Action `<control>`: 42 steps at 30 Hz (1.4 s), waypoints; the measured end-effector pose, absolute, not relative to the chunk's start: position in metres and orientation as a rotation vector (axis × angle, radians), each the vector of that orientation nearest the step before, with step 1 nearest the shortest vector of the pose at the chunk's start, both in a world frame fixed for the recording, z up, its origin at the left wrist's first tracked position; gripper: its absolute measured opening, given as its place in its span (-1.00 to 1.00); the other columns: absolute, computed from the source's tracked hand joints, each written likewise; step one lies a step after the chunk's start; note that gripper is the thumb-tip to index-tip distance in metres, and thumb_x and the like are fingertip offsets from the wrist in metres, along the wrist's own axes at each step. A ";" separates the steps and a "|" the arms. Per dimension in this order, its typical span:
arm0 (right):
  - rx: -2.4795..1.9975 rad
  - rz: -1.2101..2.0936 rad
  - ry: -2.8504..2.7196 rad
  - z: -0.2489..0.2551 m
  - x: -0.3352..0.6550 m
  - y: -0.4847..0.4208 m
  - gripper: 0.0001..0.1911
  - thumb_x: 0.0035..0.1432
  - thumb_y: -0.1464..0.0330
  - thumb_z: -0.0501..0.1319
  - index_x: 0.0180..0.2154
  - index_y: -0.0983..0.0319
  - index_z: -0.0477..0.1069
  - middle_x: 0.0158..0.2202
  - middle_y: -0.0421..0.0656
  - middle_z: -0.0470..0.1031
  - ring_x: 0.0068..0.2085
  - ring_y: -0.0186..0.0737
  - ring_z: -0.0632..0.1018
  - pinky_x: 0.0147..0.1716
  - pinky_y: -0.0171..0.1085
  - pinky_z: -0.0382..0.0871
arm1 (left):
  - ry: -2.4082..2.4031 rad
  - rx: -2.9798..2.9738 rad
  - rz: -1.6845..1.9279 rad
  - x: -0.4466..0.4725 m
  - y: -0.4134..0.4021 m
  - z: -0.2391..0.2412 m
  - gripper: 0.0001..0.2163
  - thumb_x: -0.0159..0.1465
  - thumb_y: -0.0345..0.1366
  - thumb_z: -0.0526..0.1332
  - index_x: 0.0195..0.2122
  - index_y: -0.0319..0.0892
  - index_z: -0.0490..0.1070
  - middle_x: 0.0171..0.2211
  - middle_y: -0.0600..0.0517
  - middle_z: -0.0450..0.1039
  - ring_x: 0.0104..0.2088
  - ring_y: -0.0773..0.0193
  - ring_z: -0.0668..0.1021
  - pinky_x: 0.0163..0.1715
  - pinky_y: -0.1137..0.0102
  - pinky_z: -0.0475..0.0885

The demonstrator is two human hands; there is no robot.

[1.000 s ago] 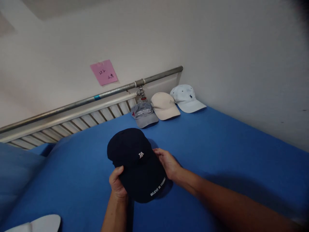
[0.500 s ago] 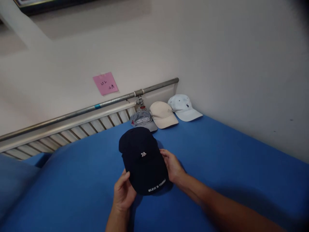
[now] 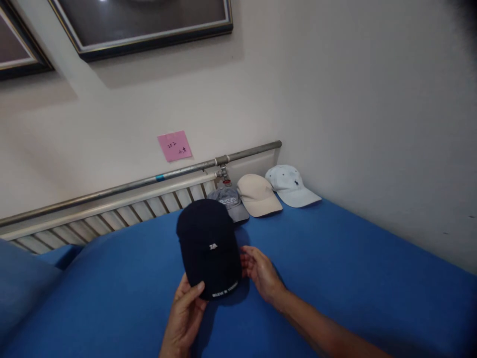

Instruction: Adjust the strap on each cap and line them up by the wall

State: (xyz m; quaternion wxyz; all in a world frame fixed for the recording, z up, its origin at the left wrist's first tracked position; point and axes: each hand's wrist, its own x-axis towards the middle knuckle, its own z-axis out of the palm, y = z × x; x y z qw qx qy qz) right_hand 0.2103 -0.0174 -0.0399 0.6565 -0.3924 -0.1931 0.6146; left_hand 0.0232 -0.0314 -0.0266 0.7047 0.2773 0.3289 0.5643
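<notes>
A black baseball cap [image 3: 208,226], with a small white emblem on its front and white lettering along the brim edge, is held above the blue bed surface. My left hand [image 3: 184,311] grips the brim at its lower left, thumb on top and fingers beneath. Beside the brim's right edge is my right hand [image 3: 263,272], its fingers apart and the thumb off the cap; whether the fingertips touch the brim is unclear. Behind the black cap, a grey cap [image 3: 238,214] is partly hidden. A beige cap [image 3: 257,194] and a white cap [image 3: 292,185] follow to its right.
The blue sheet [image 3: 122,278] reaches the walls. A white radiator [image 3: 122,214] and a metal pipe [image 3: 194,169] with a valve run along the back. Above them are a pink note [image 3: 174,145] and framed pictures [image 3: 156,44]. Blue bedding [image 3: 22,283] lies at left.
The black cap has shifted left and tilted in my left hand. My right hand has loosened from the brim's right side. The view has tipped upward, showing more of the frames.
</notes>
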 end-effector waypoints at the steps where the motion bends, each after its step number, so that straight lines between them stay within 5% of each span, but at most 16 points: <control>1: -0.924 1.378 -0.509 -0.043 0.207 -0.016 -0.83 -0.04 0.32 0.18 -0.34 0.24 0.41 -0.48 -0.19 0.45 -0.46 -0.29 0.46 -0.50 -0.32 0.29 | 0.757 0.624 1.293 0.015 -0.027 -0.026 -0.60 0.01 -0.53 0.38 -0.11 -0.08 0.54 -0.10 -0.03 0.58 -0.13 0.18 0.60 -0.18 0.40 0.54; 12: -1.038 1.459 -0.873 -0.050 0.180 0.003 -0.85 -0.04 0.42 0.08 -0.35 0.21 0.36 -0.48 -0.24 0.39 -0.51 -0.34 0.41 -0.58 -0.35 0.22 | 0.899 0.543 1.406 -0.025 0.045 -0.042 -0.68 0.04 -0.65 0.25 -0.23 -0.17 0.55 -0.22 -0.01 0.61 -0.29 0.26 0.63 -0.35 0.49 0.57; 23: -1.079 1.546 -0.963 -0.053 0.187 0.006 -0.79 -0.08 0.47 0.04 -0.34 0.22 0.35 -0.47 -0.22 0.39 -0.50 -0.35 0.42 -0.62 -0.41 0.22 | 0.899 0.533 1.398 0.001 0.172 -0.044 -0.69 0.14 -0.67 0.10 -0.22 -0.21 0.48 -0.30 -0.03 0.59 -0.25 0.28 0.61 -0.20 0.37 0.54; 28: -1.099 1.550 -1.058 -0.055 0.186 0.004 -0.79 -0.03 0.48 0.04 -0.31 0.22 0.35 -0.46 -0.24 0.38 -0.49 -0.39 0.41 -0.62 -0.44 0.23 | 1.046 0.565 1.385 -0.002 0.186 -0.049 -0.77 0.11 -0.68 0.09 -0.33 -0.26 0.39 -0.35 -0.02 0.54 -0.32 0.30 0.59 -0.28 0.36 0.55; 33: -1.110 1.546 -1.109 -0.055 0.185 0.004 -0.78 0.00 0.52 0.02 -0.29 0.25 0.34 -0.43 -0.24 0.38 -0.49 -0.41 0.41 -0.61 -0.46 0.23 | 1.334 0.668 1.451 -0.008 0.174 -0.054 -0.64 0.11 -0.59 0.15 -0.09 -0.14 0.28 -0.37 0.08 0.46 -0.37 0.35 0.56 -0.30 0.30 0.55; 38: -1.112 1.517 -1.173 -0.056 0.185 0.004 -0.78 0.02 0.53 0.01 -0.29 0.24 0.33 -0.44 -0.24 0.36 -0.50 -0.42 0.39 -0.61 -0.46 0.24 | 1.721 0.960 1.431 -0.008 0.164 -0.054 -0.62 0.13 -0.40 0.21 0.01 -0.23 0.30 -0.13 -0.14 0.43 -0.06 0.06 0.53 -0.04 0.07 0.43; 42: -1.121 1.498 -1.213 -0.058 0.185 0.003 -0.80 0.02 0.52 0.02 -0.30 0.23 0.33 -0.44 -0.24 0.36 -0.48 -0.41 0.39 -0.60 -0.47 0.23 | 1.967 1.285 1.377 -0.001 0.153 -0.051 -0.54 0.12 -0.35 0.21 0.07 -0.31 0.31 0.18 -0.28 0.21 0.29 -0.08 0.14 0.27 0.03 -0.02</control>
